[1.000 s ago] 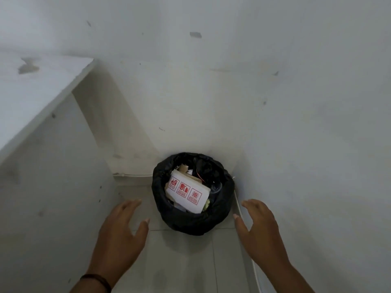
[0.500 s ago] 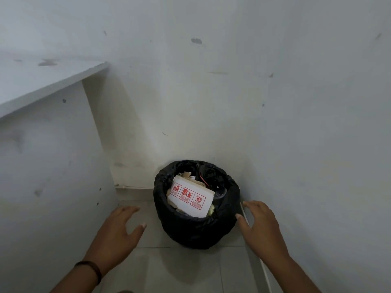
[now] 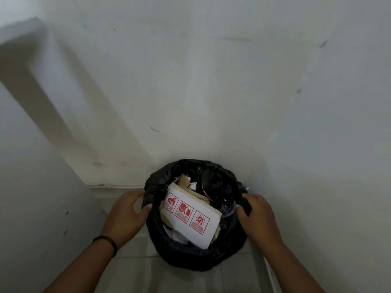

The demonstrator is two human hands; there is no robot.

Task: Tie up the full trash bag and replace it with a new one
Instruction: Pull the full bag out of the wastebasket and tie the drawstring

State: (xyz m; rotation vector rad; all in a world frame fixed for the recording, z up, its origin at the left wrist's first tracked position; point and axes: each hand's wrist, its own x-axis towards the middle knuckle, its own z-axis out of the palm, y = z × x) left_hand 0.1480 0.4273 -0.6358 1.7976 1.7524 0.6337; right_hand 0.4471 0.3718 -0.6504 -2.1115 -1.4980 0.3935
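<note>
A small round bin lined with a black trash bag [image 3: 186, 259] stands on the tiled floor in a corner. It is full of rubbish, topped by a white box with red symbols [image 3: 190, 218] and bits of cardboard. My left hand [image 3: 127, 214] holds the bag's left rim, thumb on the edge and fingers round the outside. On the opposite rim, my right hand [image 3: 258, 216] curls its fingers and thumb over the black plastic. No new bag is in view.
White walls [image 3: 211, 92] close in behind and to the right of the bin. A white cabinet side [image 3: 31, 187] stands on the left. A thin white cable [image 3: 114, 186] runs along the wall's base. Pale floor tiles [image 3: 135, 271] lie in front.
Both hands have moved forward from open positions beside the bin and taken hold of the bag's rim. The camera has come closer and looks further down.
</note>
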